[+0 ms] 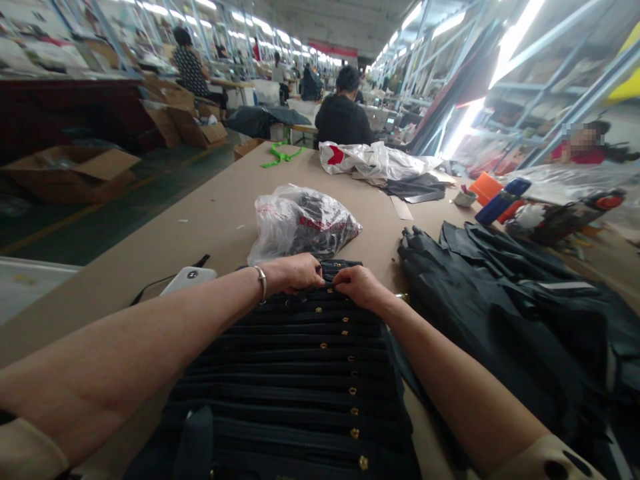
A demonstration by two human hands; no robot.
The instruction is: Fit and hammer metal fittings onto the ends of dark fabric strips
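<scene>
Dark layered garments point(300, 373) lie overlapped in front of me, with small gold-coloured metal pieces showing along their bands. At the far end of the layers, my left hand point(299, 272), a bracelet on its wrist, pinches the dark fabric edge. My right hand point(357, 283) grips the same edge a short way to the right, its fingertips pressed together. A clear plastic bag point(310, 223) with dark contents and red print sits just beyond my hands.
A white phone point(189, 280) lies left of the garments. More dark fabric point(500, 307) is heaped on the right. White bags point(375, 160), green ribbon point(283, 155) and a blue object point(503, 200) lie farther back. A seated person point(344, 110) is beyond the table point(200, 220).
</scene>
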